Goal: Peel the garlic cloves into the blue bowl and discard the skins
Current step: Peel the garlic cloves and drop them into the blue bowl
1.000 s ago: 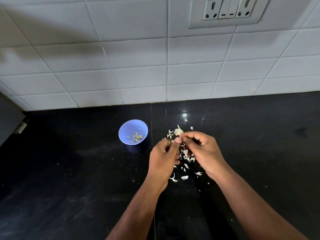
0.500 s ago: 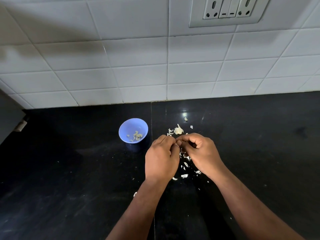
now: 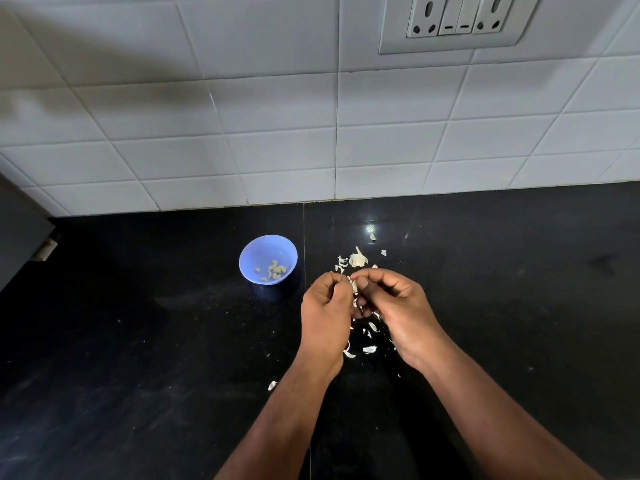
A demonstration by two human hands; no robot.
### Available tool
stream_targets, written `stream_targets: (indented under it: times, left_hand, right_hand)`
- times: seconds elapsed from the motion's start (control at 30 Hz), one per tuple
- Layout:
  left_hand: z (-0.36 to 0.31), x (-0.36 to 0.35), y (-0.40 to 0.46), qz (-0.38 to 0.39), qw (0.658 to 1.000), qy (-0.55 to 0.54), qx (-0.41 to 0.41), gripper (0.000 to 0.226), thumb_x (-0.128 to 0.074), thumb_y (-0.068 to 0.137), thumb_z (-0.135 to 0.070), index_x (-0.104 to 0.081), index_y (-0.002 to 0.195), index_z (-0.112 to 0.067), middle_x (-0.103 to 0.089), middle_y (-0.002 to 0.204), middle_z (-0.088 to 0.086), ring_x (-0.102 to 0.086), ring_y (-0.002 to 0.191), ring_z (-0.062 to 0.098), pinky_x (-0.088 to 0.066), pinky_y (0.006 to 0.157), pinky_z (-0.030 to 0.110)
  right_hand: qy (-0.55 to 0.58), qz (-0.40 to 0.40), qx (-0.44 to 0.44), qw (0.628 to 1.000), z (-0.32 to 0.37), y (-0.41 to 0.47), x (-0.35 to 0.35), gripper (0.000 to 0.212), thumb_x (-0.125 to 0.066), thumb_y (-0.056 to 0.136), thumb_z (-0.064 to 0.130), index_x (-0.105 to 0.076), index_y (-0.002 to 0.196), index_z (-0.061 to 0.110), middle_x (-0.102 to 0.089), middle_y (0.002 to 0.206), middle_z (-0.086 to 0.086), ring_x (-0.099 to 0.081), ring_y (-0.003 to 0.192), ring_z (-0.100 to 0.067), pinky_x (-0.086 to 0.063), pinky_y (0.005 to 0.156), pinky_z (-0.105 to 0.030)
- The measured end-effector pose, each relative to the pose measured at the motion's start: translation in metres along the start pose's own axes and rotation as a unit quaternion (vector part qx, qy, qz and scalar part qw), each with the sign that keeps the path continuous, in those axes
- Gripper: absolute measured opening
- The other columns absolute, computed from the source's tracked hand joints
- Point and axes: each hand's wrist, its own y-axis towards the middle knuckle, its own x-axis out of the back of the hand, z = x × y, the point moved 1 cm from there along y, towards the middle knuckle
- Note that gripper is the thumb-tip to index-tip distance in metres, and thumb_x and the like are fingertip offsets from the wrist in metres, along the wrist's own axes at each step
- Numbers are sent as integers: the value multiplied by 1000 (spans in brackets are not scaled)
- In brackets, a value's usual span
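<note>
A small blue bowl [image 3: 252,251] stands on the black counter, left of my hands, with several peeled cloves [image 3: 274,269] in it. My left hand [image 3: 325,317] and my right hand [image 3: 398,308] meet fingertip to fingertip above the counter, both pinching one garlic clove [image 3: 354,285] of which only a pale sliver shows. Just beyond my fingers lies a piece of garlic bulb [image 3: 358,259]. Loose white skins [image 3: 369,348] are scattered under and around my hands.
The black stone counter [image 3: 138,341] runs back to a white tiled wall [image 3: 277,133] bearing a socket plate [image 3: 453,22]. A grey object [image 3: 20,230] stands at the left edge. One skin flake [image 3: 272,385] lies beside my left forearm.
Both hands have drawn slightly nearer to me and closed in over the clove, with the fingertips working at it. The bowl and the bulb piece have not moved.
</note>
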Motion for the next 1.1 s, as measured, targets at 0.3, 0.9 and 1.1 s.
stream_targets:
  times: [0.3, 0.9, 1.1]
  left_hand:
    - [4, 9, 4, 2, 995, 94, 38, 31, -48, 96, -14, -51, 65, -15, -48, 67, 4, -49, 64, 16, -49, 66, 39]
    - [12, 27, 2, -32, 977, 207, 34, 51, -68, 99, -51, -66, 82, -2, -73, 82, 12, -58, 68, 12, -50, 63, 37]
    - [0, 24, -2, 60, 996, 13, 67, 24, -63, 107, -29, -77, 107, -11, -73, 87, 1, -65, 75, 11, -58, 65, 31]
  right_hand:
    - [75, -13, -9, 997, 9, 6, 5, 18, -72, 91, 21, -77, 106, 13, -68, 91, -2, -58, 72, -11, -42, 60, -26]
    - [13, -22, -2, 1000, 1, -1, 12, 24, -74, 92, -1, -77, 115, 7, -75, 100, -15, -73, 87, -20, -61, 78, -27]
    - [-50, -9, 41, 998, 9, -5, 12, 11, -79, 89, 6, -79, 99, 10, -76, 88, -5, -71, 80, -18, -63, 73, -31]
